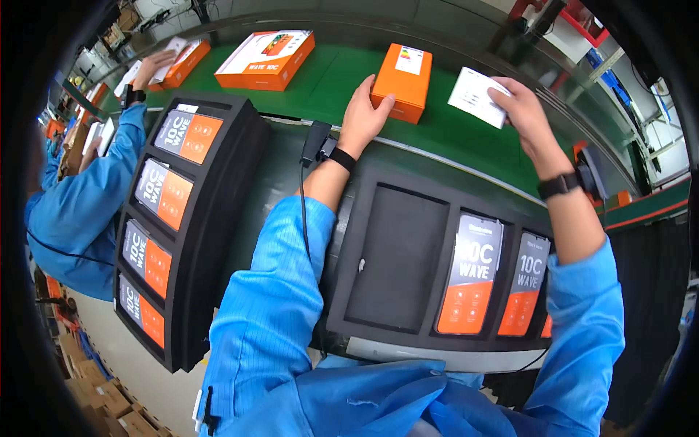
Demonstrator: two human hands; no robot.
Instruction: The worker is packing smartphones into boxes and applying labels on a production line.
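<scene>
On the green conveyor belt [331, 95] stands an orange box [403, 73] with a white label on its top. My left hand [364, 113] grips its near left corner, the thumb against the near face and the fingers along the left side. To the right of the box, my right hand [520, 109] pinches a flat white printed card [478, 96] by its right side, above the belt. Below my hands lies a black foam tray [360, 251]. Its left compartment is bare, and phones [470, 273] with grey and orange fronts fill the visible others. My right forearm hides part of the tray's right end.
Another black foam tray [218, 171] with several phones stands at the left. A larger orange and white box [266, 62] sits farther left on the belt. Beyond it, a co-worker in a blue sleeve [95, 197] reaches to another orange box [186, 62].
</scene>
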